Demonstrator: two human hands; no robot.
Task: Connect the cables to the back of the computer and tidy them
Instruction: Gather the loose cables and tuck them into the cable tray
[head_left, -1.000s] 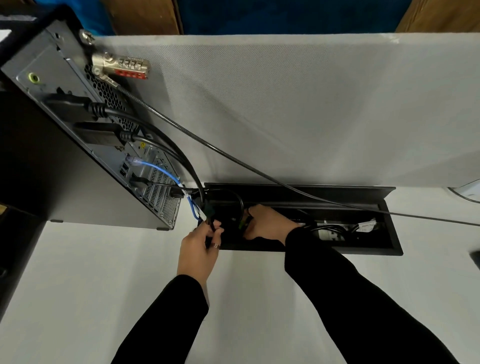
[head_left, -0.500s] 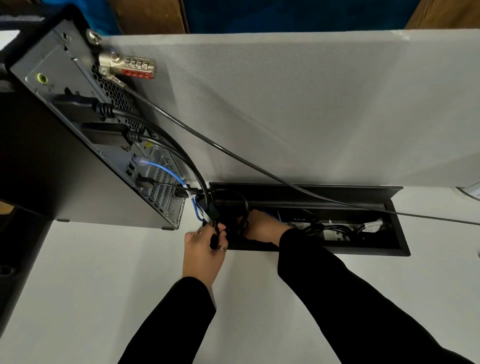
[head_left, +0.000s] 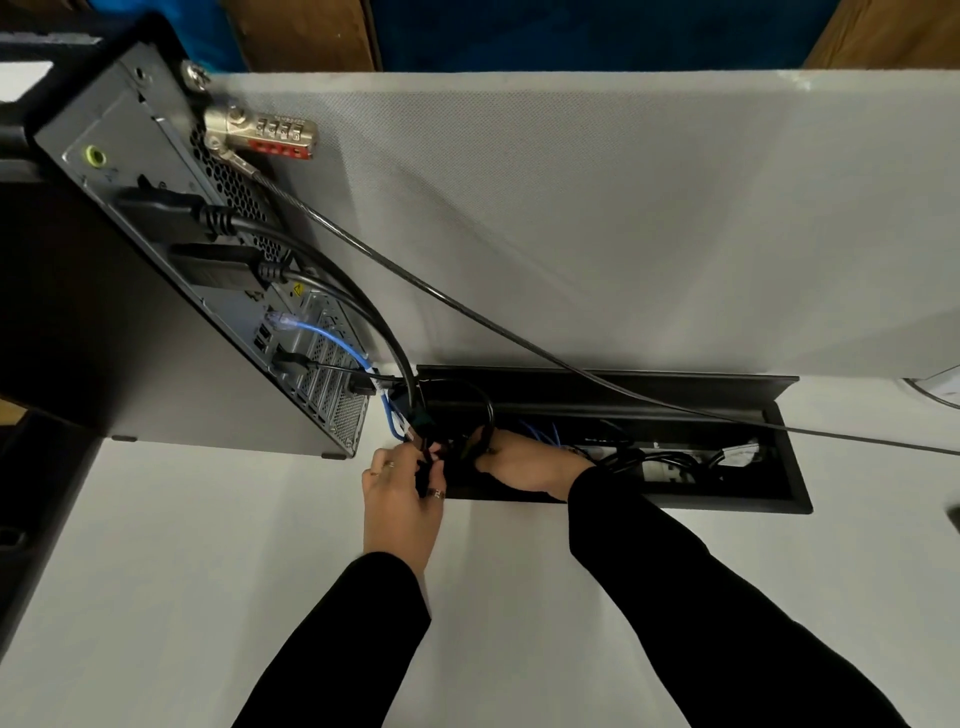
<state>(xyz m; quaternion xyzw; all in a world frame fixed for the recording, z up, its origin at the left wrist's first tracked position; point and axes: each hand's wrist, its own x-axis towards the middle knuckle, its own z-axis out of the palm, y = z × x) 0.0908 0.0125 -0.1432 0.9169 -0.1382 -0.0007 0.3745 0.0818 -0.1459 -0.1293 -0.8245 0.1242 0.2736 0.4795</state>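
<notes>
A black computer tower (head_left: 156, 291) stands at the left with its grey rear panel facing me. Two thick black cables (head_left: 322, 280) and a blue network cable (head_left: 343, 343) are plugged into it and drop into the desk's open cable tray (head_left: 727, 499). My left hand (head_left: 400, 499) grips the bundle of black cables at the tray's left end. Inside the tray my right hand (head_left: 524, 462) holds a looped black cable (head_left: 483, 405) right beside that bundle; its fingertips are hidden.
A combination lock (head_left: 260, 135) hangs on the tower's top corner, its steel cable (head_left: 571, 369) running diagonally right over the tray. A grey divider panel (head_left: 623, 218) stands behind. White desk surface (head_left: 208, 571) spreads in front. More cables and sockets lie inside the tray's right half.
My left hand slid slightly down along the cable bundle and closer to the tray's edge. My right hand stayed inside the tray. The view shifted a little.
</notes>
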